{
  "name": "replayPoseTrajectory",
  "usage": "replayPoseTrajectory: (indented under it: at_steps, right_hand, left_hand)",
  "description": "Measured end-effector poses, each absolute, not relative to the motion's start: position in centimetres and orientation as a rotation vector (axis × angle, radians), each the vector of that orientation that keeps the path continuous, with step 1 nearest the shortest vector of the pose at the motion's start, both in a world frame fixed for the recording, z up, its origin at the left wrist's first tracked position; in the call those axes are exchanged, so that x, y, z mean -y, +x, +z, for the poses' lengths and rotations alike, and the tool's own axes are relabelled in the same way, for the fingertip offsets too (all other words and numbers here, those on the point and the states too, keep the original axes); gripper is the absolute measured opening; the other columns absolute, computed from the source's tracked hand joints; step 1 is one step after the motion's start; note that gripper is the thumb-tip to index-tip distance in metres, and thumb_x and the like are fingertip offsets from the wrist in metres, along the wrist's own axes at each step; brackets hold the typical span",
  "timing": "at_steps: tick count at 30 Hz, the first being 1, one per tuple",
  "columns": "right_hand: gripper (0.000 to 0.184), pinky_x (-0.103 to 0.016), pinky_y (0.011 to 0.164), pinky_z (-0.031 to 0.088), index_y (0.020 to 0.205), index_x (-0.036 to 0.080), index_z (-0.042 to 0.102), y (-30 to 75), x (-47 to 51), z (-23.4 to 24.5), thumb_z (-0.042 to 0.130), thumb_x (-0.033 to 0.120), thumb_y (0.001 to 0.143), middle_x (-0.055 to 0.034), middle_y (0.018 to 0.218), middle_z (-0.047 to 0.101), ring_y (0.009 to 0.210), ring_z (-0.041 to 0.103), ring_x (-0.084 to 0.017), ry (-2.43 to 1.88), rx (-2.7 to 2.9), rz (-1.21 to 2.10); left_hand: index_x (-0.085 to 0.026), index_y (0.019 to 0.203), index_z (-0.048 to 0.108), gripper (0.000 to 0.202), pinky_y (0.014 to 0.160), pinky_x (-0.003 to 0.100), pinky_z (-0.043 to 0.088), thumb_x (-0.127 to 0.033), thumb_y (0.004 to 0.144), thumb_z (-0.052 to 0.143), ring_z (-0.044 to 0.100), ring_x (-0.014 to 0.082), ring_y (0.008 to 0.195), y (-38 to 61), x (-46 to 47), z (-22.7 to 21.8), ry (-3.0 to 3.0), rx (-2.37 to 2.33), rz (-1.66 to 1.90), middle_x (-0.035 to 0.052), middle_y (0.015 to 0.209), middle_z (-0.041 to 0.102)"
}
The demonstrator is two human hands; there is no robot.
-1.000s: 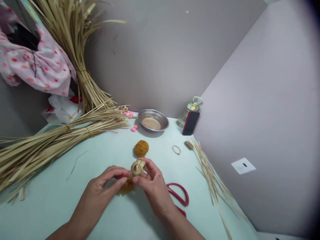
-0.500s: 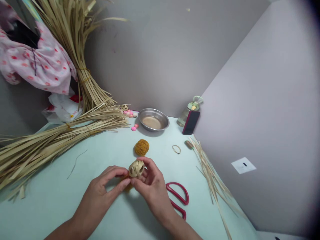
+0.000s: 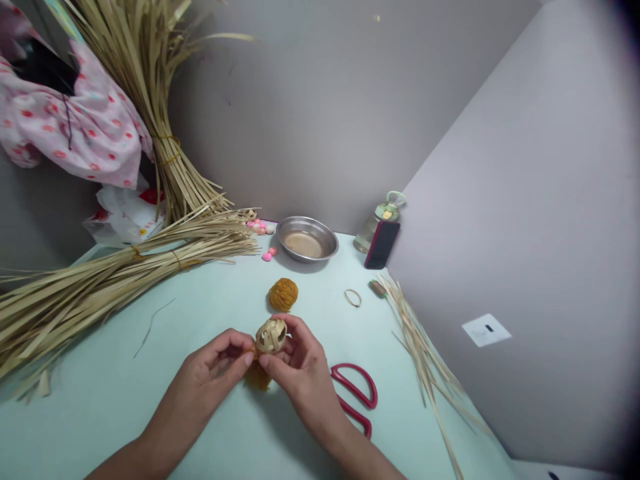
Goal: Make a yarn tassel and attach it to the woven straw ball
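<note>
A small woven straw ball (image 3: 271, 335) with open gaps sits in my right hand (image 3: 303, 363), its fingers curled round the side and the thumb below. A mustard yarn tassel (image 3: 258, 377) hangs beneath the ball. My left hand (image 3: 213, 373) pinches orange-brown yarn at the ball's lower left, close to the right thumb. Just beyond the hands lies a ball of mustard yarn (image 3: 283, 295). Red-handled scissors (image 3: 357, 387) lie beside my right wrist, their blades hidden under the hand.
Bundles of dried straw strips (image 3: 115, 283) cover the left side. At the back stand a metal bowl (image 3: 307, 240) of liquid, a bottle (image 3: 367, 232) and a phone (image 3: 383, 245). Loose strips (image 3: 425, 353) and a small ring (image 3: 353, 298) lie to the right.
My left fingers have shifted slightly and now pinch the yarn beside the ball. The straw ball has turned a little, and more of the tassel shows below it.
</note>
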State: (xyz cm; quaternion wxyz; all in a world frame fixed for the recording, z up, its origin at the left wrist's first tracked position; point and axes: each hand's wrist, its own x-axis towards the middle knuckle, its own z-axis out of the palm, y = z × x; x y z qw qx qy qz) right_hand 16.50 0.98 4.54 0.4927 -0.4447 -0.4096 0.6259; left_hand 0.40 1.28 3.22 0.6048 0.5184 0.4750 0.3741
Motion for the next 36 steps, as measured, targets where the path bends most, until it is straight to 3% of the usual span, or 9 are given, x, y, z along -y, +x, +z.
replayPoseTrajectory:
  at_steps: [10,13,16,20,28,32,36]
  right_hand:
    - [0.049,-0.03,0.079,0.05,0.115,0.02,0.057,17.0,-1.3,4.3,0.079,0.02,0.071,-0.003,0.096,0.067,0.086,0.064,-0.017,-0.983,0.946,1.61]
    - [0.05,-0.027,0.072,0.05,0.114,0.02,0.056,17.1,-1.4,4.2,0.08,0.023,0.07,-0.0018,0.09,0.066,0.076,0.063,-0.015,-0.971,0.917,1.637]
    - [0.05,-0.026,0.07,0.05,0.114,0.02,0.057,17.1,-1.4,4.4,0.081,0.023,0.07,-0.0012,0.089,0.066,0.076,0.063,-0.015,-0.978,0.919,1.624]
    - [0.051,-0.026,0.073,0.049,0.115,0.022,0.058,17.2,-1.1,4.9,0.08,0.019,0.069,-0.0025,0.097,0.067,0.083,0.062,-0.016,-0.972,0.965,1.575]
    - [0.047,-0.025,0.063,0.043,0.119,0.024,0.058,19.6,-2.5,5.8,0.073,0.02,0.074,0.0008,0.089,0.061,0.07,0.051,-0.013,-1.115,1.14,1.264]
    - [0.043,-0.03,0.069,0.045,0.121,0.023,0.056,23.7,-4.5,4.5,0.066,0.023,0.079,-0.0015,0.095,0.063,0.068,0.051,-0.014,-1.373,1.308,0.887]
    - [0.047,-0.034,0.072,0.043,0.123,0.026,0.058,27.0,-5.3,3.2,0.062,0.021,0.077,-0.0035,0.102,0.063,0.071,0.054,-0.018,-1.667,1.555,0.465]
  left_hand:
    - [-0.027,0.092,0.057,0.014,0.077,0.028,0.041,-0.04,0.093,0.056,0.056,0.0164,0.077,0.4,-1.6,3.1,1.066,-1.066,0.936,-0.0053,0.073,0.059]
    - [-0.027,0.101,0.056,0.015,0.082,0.03,0.044,-0.039,0.091,0.059,0.06,0.0177,0.087,0.3,-1.8,2.8,1.03,-1.096,0.971,-0.0025,0.088,0.062]
    - [-0.028,0.114,0.053,0.032,0.093,0.034,0.045,-0.034,0.085,0.067,0.061,0.0222,0.106,0.3,-1.9,2.2,1.038,-1.053,0.985,0.0028,0.108,0.064]
    - [-0.031,0.117,0.052,0.044,0.095,0.037,0.047,-0.032,0.08,0.074,0.063,0.0247,0.109,0.7,-1.9,1.2,1.035,-0.91,0.931,0.0043,0.109,0.07]
    - [-0.025,0.099,0.064,0.026,0.072,0.028,0.048,-0.04,0.08,0.073,0.068,0.0198,0.079,0.6,-1.8,0.8,1.058,-0.823,0.721,0.0,0.079,0.072]
    - [-0.02,0.088,0.067,0.022,0.062,0.025,0.041,-0.041,0.083,0.069,0.061,0.0152,0.065,0.6,-1.4,1.8,1.085,-0.829,0.605,0.0032,0.077,0.075]
    - [-0.02,0.078,0.065,0.023,0.055,0.024,0.036,-0.042,0.087,0.065,0.053,0.0128,0.056,0.8,-1.3,2.4,1.034,-0.929,0.64,0.0006,0.067,0.071]
